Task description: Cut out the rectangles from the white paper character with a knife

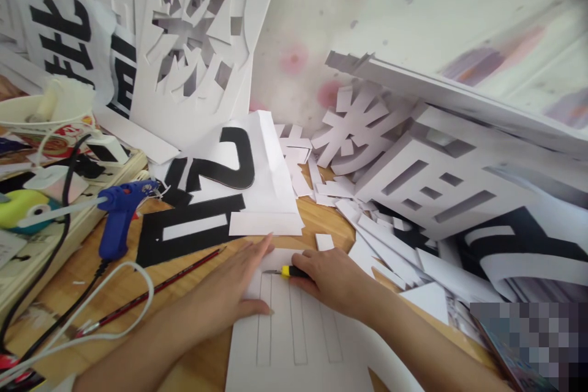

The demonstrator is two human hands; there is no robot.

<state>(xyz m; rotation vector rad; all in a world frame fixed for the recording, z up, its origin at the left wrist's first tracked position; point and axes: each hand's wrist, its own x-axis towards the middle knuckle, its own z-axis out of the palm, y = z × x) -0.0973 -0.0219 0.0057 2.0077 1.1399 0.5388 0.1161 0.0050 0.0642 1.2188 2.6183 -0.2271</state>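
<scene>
A white board [285, 331] with several narrow pencilled rectangles lies on the table below my hands. My left hand [243, 282] rests on its upper left part, thumb and fingers spread apart, holding nothing. In my right hand [328, 275] is a yellow and black craft knife [294, 271], its blade pointing left. The blade tip is at the top of the leftmost pencilled strip, between my left thumb and fingers. A small white strip [266, 224] lies just beyond my left fingertips.
A blue glue gun [118, 214], its cables and a dark red pencil [160, 285] are at left, beside a power strip [11, 275]. Black paper characters [184, 226] lie ahead. White offcuts [390, 251] and cut foam characters [441, 177] pile up at right.
</scene>
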